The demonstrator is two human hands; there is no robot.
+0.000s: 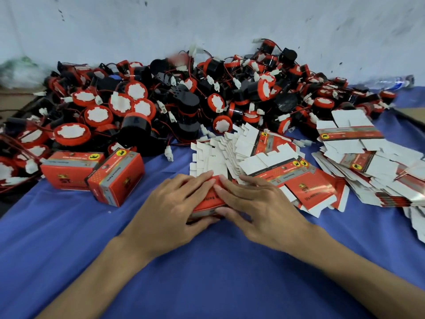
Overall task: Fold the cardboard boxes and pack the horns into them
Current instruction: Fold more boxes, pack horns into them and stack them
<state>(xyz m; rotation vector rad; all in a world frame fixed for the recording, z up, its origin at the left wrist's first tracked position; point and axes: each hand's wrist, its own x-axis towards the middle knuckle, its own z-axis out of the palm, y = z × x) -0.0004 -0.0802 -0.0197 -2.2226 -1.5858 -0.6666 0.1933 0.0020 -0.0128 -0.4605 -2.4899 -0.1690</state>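
Note:
A red flat cardboard box (pixel 210 199) lies at the near end of a fanned stack of unfolded boxes (pixel 248 155) on the blue cloth. My left hand (pixel 170 208) and my right hand (pixel 257 206) both grip it, fingers on its top and thumbs at its near edge. Behind them a big heap of black and red horns (pixel 161 104) with white plugs and thin wires fills the back of the table. Two folded red boxes (pixel 96 171) stand to the left.
A second pile of flat boxes (pixel 372 162) spreads at the right. The blue cloth (pixel 207 272) covers the table up to the near edge. A white wall rises behind the heap, with a plastic bottle (pixel 391 81) lying at the far right.

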